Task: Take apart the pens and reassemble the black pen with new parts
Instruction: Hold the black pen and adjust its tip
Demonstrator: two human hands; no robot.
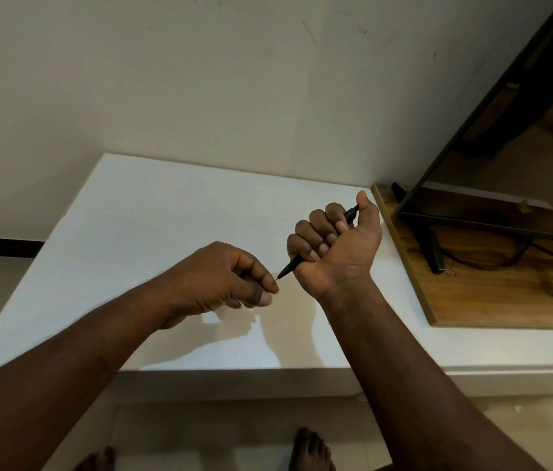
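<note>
A plain pale wall (200,79) rises behind a white table (153,232) whose top fills the middle of the view, its far edge pressed against that wall. Along the table's right edge a wooden board (492,294) lies on the same surface, and on it stands the dark foot of a black-framed screen (492,107) that leans across the upper right corner of the view; a dark cable (506,263) trails over the board near the stand. Below the table's near edge the light floor shows, with the person's bare feet (309,450) on it.

Both hands are held above the table, toward its right half, casting shadows on the top beneath them. The right hand (336,243) is turned palm toward the camera and closed in a fist around the black pen (290,267), fingers curled together over the barrel; the thumb stands up at the far end, where the pen's upper end pokes out beside it. The pen slants down and left out of the fist, its tapered tip pointing at the left hand (231,277). That hand's thumb and forefinger are pinched together right at the tip, the other fingers folded beneath; whether they grip a thin refill point there or only touch it cannot be told, as the spot is too small. The fist hides most of the barrel
</note>
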